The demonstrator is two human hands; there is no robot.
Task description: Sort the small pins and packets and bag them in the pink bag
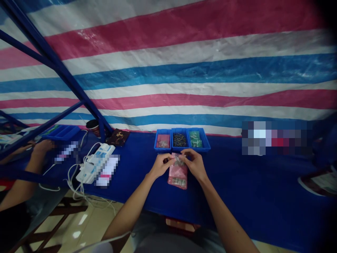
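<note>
A blue-covered table is spread wide beneath both hands, backed by a striped tarpaulin hung just beyond the fingertips. Much bare blue cloth is left to the right of the right hand, while the near edge of the table runs under the forearms. Three small blue bins are lined up just beyond the hands: the left bin is seen to hold pale small parts on a pinkish base, the middle bin dark small parts, and the right bin green pieces. A pink plastic bag, holding small pale parts, lies on the cloth directly under and toward the body from the hands; its top is pinched between the left hand and the right hand, both closed on it. White power strips lie well to the left of the left hand, near another person's hand. No writing can be read.
</note>
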